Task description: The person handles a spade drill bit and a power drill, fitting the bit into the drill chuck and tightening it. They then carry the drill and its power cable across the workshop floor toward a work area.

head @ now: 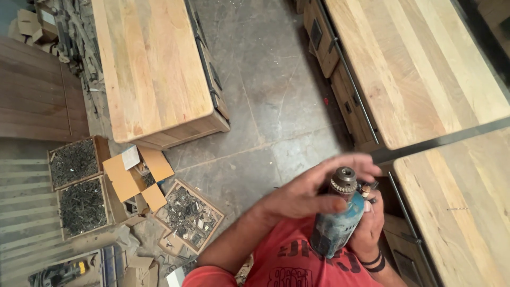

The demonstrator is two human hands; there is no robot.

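Right hand [366, 226] clenches the blue drill [336, 226] body at the chest, chuck [344, 180] up; left hand [313, 191] wraps the chuck above a floor of screw boxes [79, 186]. Best turned firmly, with the drill kept steady.

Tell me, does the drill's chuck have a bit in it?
Empty: the chuck on the blue drill shows an open hole, no bit.
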